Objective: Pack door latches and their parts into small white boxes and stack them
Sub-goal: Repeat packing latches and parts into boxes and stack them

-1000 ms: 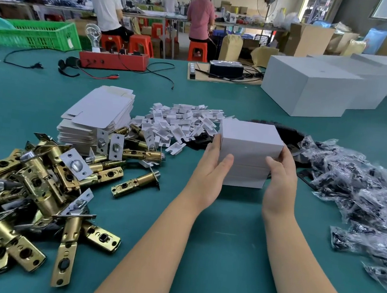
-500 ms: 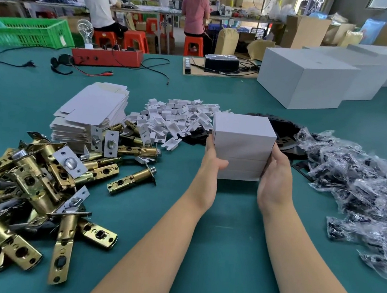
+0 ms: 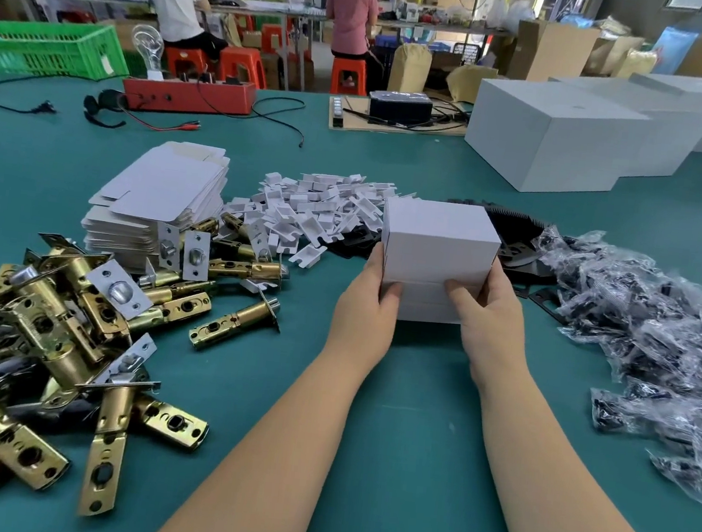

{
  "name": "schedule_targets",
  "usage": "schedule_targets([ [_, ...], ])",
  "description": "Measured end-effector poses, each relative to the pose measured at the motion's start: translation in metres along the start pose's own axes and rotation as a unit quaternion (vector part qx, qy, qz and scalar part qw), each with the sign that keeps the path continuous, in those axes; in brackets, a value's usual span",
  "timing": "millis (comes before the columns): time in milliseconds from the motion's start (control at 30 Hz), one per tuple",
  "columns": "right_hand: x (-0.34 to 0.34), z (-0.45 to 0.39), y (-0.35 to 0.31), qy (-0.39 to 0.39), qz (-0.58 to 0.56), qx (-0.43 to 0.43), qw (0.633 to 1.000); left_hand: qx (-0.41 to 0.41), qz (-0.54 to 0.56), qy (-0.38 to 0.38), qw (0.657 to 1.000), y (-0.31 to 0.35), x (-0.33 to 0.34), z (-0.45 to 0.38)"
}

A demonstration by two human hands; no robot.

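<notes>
Left hand (image 3: 369, 298), right hand (image 3: 490, 312) forward, fingers curled, gripping.

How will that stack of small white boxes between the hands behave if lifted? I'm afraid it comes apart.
The stack of small white boxes shows seams between layers, so the boxes are probably loose and may slide apart. Left hand and right hand squeezing opposite sides should steady it. The thin cardboard could dent.

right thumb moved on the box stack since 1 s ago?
Yes. The right hand now has its thumb across the near face of the white box stack, toward the left hand; earlier it sat at the stack's right edge.
</notes>
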State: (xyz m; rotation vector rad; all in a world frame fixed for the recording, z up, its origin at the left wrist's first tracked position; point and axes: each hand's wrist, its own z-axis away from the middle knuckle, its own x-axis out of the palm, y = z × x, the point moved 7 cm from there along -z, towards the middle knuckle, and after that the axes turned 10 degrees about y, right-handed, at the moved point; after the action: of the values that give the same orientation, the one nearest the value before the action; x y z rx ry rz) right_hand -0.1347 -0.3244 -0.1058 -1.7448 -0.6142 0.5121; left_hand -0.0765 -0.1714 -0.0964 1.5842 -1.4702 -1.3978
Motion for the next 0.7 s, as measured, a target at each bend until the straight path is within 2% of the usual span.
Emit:
schedule_targets([
  [233, -0.0014, 0.0031, -0.0038, 0.009, 0.054, -0.021, 0.998, 0.026, -0.094, 0.037, 0.995, -0.0028, -0.0014, -0.0032],
  [467, -0.0025, 0.0036, -0.002, 0.017, 0.063, -0.017, 0.998, 0.034, -0.111, 0.048, 0.992, -0.0007, -0.0018, -0.0027],
  [700, 0.0028, 0.0062, 0.0029, 0.019, -0.032, 0.045, 0.998, -0.001, -0.073, 0.009, 0.997, -0.0023, 0.001, 0.0006],
])
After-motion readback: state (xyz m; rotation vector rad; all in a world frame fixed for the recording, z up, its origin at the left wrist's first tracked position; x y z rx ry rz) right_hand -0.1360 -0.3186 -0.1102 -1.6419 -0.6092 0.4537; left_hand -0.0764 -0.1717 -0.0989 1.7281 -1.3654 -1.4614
